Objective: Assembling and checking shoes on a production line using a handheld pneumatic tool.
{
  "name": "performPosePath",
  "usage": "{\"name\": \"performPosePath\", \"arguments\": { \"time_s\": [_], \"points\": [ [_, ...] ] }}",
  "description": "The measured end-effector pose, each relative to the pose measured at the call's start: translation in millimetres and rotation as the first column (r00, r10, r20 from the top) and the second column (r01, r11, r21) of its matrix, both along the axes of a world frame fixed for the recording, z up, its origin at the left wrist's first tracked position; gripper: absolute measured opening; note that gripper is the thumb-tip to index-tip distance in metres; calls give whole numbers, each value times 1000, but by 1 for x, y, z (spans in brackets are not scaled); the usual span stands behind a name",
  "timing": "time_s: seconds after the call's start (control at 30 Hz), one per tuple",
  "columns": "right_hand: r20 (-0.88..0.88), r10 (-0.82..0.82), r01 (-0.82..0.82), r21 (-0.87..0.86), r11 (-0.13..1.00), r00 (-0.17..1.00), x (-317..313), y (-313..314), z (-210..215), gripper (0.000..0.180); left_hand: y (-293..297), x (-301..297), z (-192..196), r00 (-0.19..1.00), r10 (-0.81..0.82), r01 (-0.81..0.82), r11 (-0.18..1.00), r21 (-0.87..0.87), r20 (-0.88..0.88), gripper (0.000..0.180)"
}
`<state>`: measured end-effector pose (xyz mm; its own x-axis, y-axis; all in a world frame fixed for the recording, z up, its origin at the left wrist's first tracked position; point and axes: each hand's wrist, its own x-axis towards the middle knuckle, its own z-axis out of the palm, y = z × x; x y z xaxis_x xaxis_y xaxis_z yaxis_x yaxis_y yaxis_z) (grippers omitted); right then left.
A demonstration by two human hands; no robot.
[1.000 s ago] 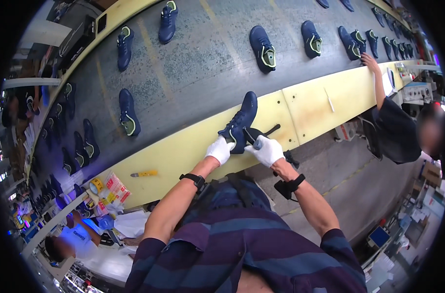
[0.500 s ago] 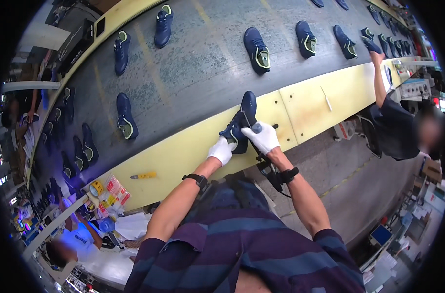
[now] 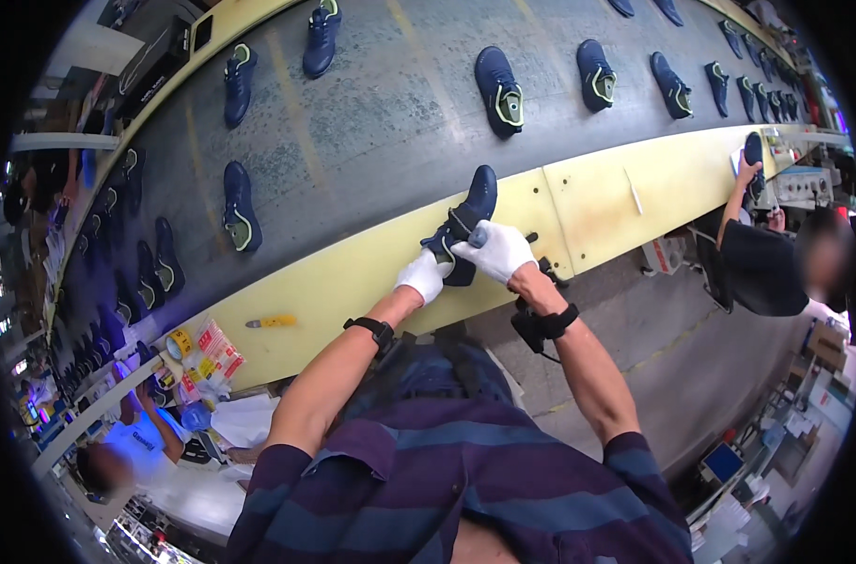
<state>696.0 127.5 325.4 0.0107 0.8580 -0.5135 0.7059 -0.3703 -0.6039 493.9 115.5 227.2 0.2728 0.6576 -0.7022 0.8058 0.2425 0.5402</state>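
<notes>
The shoe (image 3: 481, 191) is over the yellow ledge (image 3: 353, 285), directly ahead of the wearer, its toe end overlapping the belt edge in this view. Whether it rests or is held clear cannot be determined. Its long axis runs away from the body, toe outward and slightly right, heel between both gloved hands. The left hand (image 3: 425, 276) is closed on the heel end, from the left. The right hand (image 3: 499, 253) is closed around a tool (image 3: 479, 234) with a rounded grey end, at the shoe's right side, and covers more of it; the toe lies beyond it.

Condition: dark navy upper, a trace of pale green near the opening; the rear is largely concealed.

Surroundings: a yellow cutter (image 3: 273, 321) lies left on the ledge, a white stick (image 3: 633, 191) right. Other shoes (image 3: 498, 94) stand on the belt (image 3: 381, 141).
</notes>
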Motion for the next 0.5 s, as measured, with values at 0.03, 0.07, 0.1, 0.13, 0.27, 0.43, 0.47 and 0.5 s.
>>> {"name": "performPosePath", "arguments": {
  "time_s": [0.03, 0.07, 0.1, 0.13, 0.27, 0.43, 0.47, 0.5],
  "points": [
    [57, 56, -55, -30, 998, 997, -1, 3, 4, 46, 1, 0, 0, 1000, -5, 5, 1000, -4, -3, 50],
    [55, 52, -50, -33, 998, 997, 1, 1, 7, 46, 2, 0, 1, 999, -40, 39, 999, -20, -31, 57],
    [74, 101, -94, -93, 991, 992, 4, 0, 11, 46, 4, 0, 2, 996, -69, 67, 997, -35, -59, 65],
    [89, 153, -139, -153, 978, 984, 7, -3, 12, 46, 5, -2, 2, 996, -66, 64, 997, -35, -60, 65],
    [91, 84, -71, -137, 988, 992, 24, -47, -6, 48, 6, -5, 2, 997, -57, 54, 997, -52, -43, 66],
    [136, 33, -6, -192, 981, 990, 36, -74, -20, 45, 8, -3, 15, 998, -44, 39, 995, -87, -52, 65],
    [120, -7, 23, -133, 991, 993, 35, -69, -17, 44, 9, -4, 11, 998, -43, 41, 997, -62, -40, 64],
    [103, -48, 56, -79, 995, 994, 31, -65, -10, 44, 6, -6, 6, 999, -45, 44, 998, -41, -26, 64]
  ]
}}
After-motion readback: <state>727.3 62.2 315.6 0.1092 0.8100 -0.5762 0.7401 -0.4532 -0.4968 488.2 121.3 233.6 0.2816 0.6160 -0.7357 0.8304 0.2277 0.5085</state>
